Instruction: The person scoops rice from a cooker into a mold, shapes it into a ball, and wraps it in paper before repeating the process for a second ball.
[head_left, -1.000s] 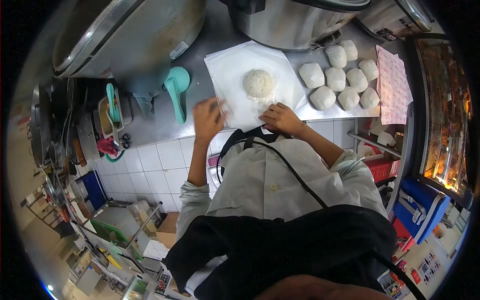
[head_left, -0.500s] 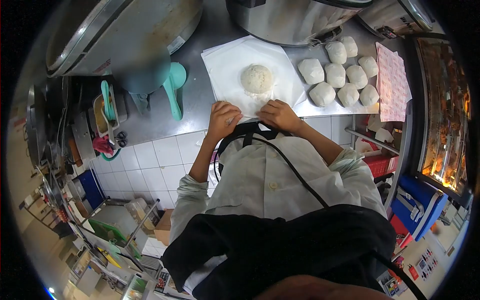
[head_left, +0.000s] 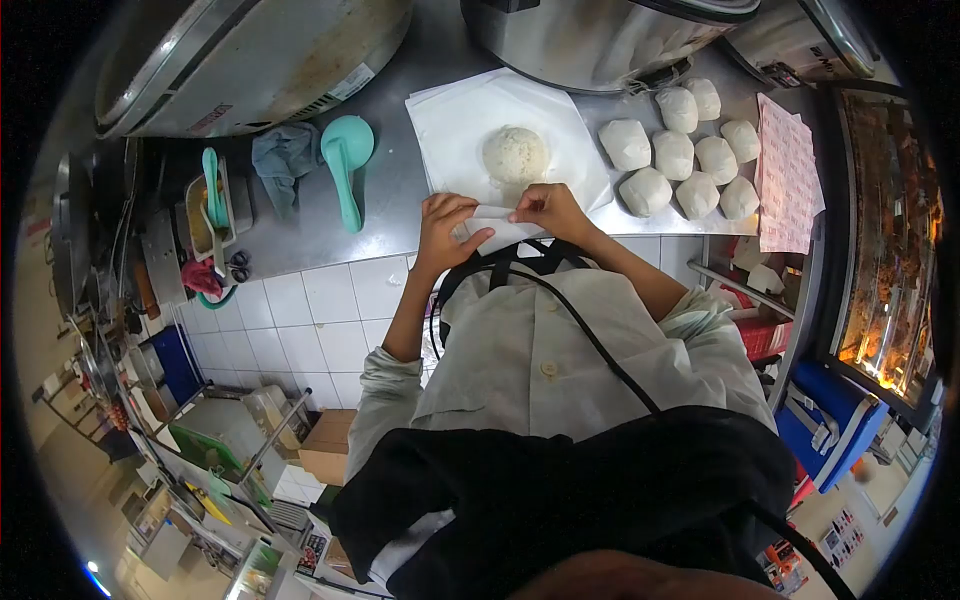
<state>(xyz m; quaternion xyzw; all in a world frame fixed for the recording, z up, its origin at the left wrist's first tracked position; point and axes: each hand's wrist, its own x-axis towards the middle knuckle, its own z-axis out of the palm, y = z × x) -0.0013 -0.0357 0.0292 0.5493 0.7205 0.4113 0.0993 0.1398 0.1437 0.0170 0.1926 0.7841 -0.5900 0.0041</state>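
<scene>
A rounded mound of white rice (head_left: 515, 155) sits on a stack of white paper sheets (head_left: 450, 120) near the counter's front edge. Below the rice, the near edge of the paper is lifted and folded over. My left hand (head_left: 447, 232) pinches the left part of that edge between thumb and fingers. On the right part, my right hand (head_left: 550, 211) grips the same edge with its fingertips. Several white paper-wrapped bundles (head_left: 674, 155) stand grouped to the right of the stack.
Large metal pots (head_left: 590, 45) line the back. At left are a turquoise scoop (head_left: 347, 160), a grey-blue cloth (head_left: 286, 158) and a container with utensils (head_left: 205, 225). Pink printed paper (head_left: 787, 180) lies at right, beside a lit display case (head_left: 880, 250).
My left hand has come in from the left and taken hold of the paper. Both hands have raised and folded its near edge towards the rice.
</scene>
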